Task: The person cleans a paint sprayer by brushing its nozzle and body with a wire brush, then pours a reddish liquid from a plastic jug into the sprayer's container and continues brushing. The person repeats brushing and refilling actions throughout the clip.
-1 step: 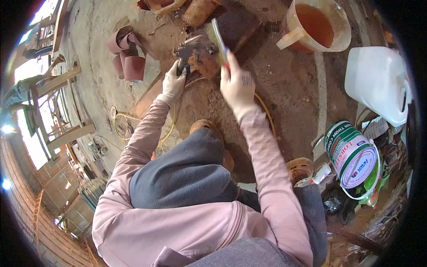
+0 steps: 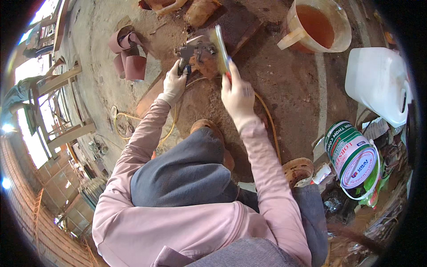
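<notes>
My left hand [image 2: 174,83], in a pale glove, is closed around the dark handle of a metal tool with clamp-like parts [image 2: 195,52]; its exact kind I cannot make out. My right hand [image 2: 238,93], gloved too, grips the red-and-blue handle of a long, flat, pale tool [image 2: 219,44], blurred by motion, perhaps a file or a blade. This flat tool stands close to the right end of the metal tool; whether they touch I cannot tell. Below the metal tool lies a brownish, dirt-stained block [image 2: 207,69].
A pail of reddish-brown liquid [image 2: 315,26] stands at far right, near a white jerrycan [image 2: 376,84] and a green-and-white tub [image 2: 353,153] on its side. Rolled reddish sanding sheets [image 2: 129,55] lie at left. A yellow hose [image 2: 269,118] curves across the dirty floor. A dark slab [image 2: 238,22] lies ahead.
The flat tool in my right hand has shifted slightly toward me and to the right, showing more of its width. My left hand stays nearly where it was.
</notes>
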Action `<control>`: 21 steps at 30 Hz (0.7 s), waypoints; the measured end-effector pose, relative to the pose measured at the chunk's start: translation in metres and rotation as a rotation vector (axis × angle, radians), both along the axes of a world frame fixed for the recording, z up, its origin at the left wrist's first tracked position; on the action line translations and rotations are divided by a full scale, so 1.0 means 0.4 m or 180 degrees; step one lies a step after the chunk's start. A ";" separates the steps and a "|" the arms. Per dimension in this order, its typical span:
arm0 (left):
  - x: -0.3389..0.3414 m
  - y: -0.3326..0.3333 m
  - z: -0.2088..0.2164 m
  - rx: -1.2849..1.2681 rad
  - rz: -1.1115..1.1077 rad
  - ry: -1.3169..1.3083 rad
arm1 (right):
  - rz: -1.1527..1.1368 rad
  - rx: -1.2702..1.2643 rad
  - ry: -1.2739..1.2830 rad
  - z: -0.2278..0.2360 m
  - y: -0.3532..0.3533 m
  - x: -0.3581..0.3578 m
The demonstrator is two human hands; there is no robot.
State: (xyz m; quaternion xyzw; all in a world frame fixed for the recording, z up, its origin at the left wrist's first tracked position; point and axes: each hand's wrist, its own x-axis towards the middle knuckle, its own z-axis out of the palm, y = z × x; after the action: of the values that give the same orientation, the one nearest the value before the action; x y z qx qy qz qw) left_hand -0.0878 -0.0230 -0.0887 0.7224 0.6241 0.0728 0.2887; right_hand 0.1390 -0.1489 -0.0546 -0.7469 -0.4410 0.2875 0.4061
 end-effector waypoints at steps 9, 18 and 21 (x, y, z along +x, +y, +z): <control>0.014 0.016 -0.007 0.0011 -0.0033 -0.0210 | -0.0050 -0.0024 -0.0311 -0.036 0.065 0.053; 0.023 -0.003 -0.004 -0.0007 0.0074 -0.0087 | -0.0257 0.0287 -0.0261 -0.050 0.094 0.084; 0.025 0.013 -0.002 -0.0096 0.0097 -0.0089 | 0.0081 0.0222 -0.0149 -0.013 -0.025 0.015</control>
State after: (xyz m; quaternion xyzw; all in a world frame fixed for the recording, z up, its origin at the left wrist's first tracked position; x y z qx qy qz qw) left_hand -0.0779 -0.0176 -0.0893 0.7073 0.6320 0.0779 0.3071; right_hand 0.1450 -0.1591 -0.0597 -0.7332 -0.4696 0.2595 0.4178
